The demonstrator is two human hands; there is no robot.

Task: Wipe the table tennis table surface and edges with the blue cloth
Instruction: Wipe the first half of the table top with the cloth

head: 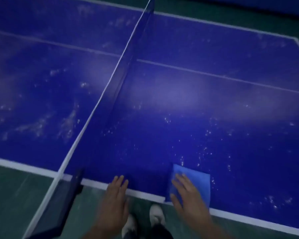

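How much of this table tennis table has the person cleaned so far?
Hardly any looks done: pale specks cover the table on both sides of the net. In hand: the right hand presses the blue cloth flat at the near edge; the left hand rests there. Left: nearly everything.
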